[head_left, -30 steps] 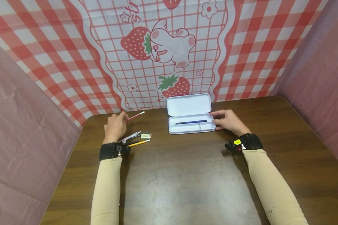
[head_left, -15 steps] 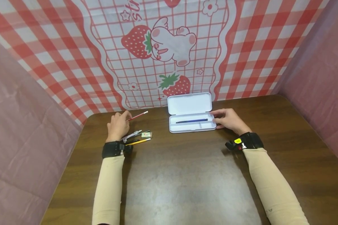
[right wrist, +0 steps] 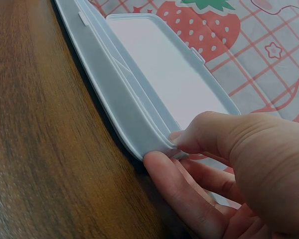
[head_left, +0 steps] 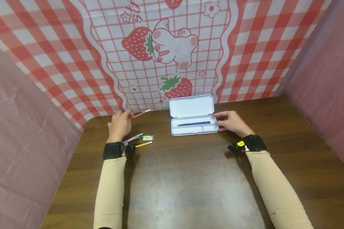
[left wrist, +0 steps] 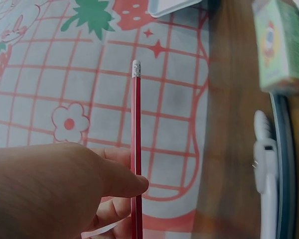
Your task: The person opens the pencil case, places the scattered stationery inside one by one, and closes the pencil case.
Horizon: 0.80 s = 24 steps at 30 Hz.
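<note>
In my left hand (head_left: 119, 128) I pinch a red pencil (left wrist: 136, 114) between thumb and fingers. Its white eraser end points up in the left wrist view, and to the right toward the open white pencil case (head_left: 191, 106) in the head view. My right hand (head_left: 232, 123) grips the right end of that case, thumb over the rim and fingers against the outer wall (right wrist: 122, 117). A dark blue pen or pencil (head_left: 193, 123) lies in the case's long rear compartment. Its lid stands raised at the back.
Beside my left wrist lie a white drawing compass (head_left: 134, 138), a boxed eraser (head_left: 147, 138), a yellow pencil (head_left: 143, 144) and dark slim sticks, partly hidden by the wrist strap. A checked strawberry cloth (head_left: 172, 47) hangs behind the wooden table (head_left: 189, 178).
My left hand has shifted slightly right with the red pencil, whose eraser end has come a little higher. The right hand keeps its hold on the pencil case.
</note>
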Each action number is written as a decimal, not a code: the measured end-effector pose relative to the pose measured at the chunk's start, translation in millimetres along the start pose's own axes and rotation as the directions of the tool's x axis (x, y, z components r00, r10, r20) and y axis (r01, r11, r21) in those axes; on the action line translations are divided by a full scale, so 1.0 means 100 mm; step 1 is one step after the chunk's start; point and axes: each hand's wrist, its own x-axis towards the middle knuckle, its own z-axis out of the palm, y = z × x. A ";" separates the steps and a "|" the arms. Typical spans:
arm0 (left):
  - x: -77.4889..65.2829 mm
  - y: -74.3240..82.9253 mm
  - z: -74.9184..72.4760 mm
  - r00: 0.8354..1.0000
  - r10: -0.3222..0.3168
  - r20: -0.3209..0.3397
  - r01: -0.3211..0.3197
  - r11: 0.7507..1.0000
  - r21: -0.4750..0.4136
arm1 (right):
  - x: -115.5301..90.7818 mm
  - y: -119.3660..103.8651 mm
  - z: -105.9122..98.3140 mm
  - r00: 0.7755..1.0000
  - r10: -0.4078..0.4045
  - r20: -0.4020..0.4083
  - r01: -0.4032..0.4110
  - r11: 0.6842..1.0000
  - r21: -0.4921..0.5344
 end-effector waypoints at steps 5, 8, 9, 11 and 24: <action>0.02 0.07 -0.01 1.000 0.007 -0.019 -0.007 1.000 -0.010 | -0.01 -0.01 -0.01 1.000 0.005 0.003 -0.005 1.000 0.001; 0.02 0.12 0.00 1.000 0.017 -0.024 -0.017 1.000 -0.010 | -0.01 -0.01 -0.01 1.000 0.006 0.002 -0.006 1.000 0.004; 0.02 0.14 0.00 1.000 0.020 -0.023 -0.020 1.000 -0.009 | -0.01 0.00 -0.01 1.000 0.004 0.002 -0.004 1.000 0.003; 0.02 0.16 0.02 1.000 0.023 -0.019 -0.023 1.000 -0.007 | 0.00 0.01 -0.01 1.000 0.001 -0.002 -0.001 1.000 0.004; 0.05 0.34 0.14 0.998 0.053 -0.039 -0.053 0.999 -0.009 | 0.00 0.03 -0.01 1.000 -0.008 0.002 0.008 1.000 0.000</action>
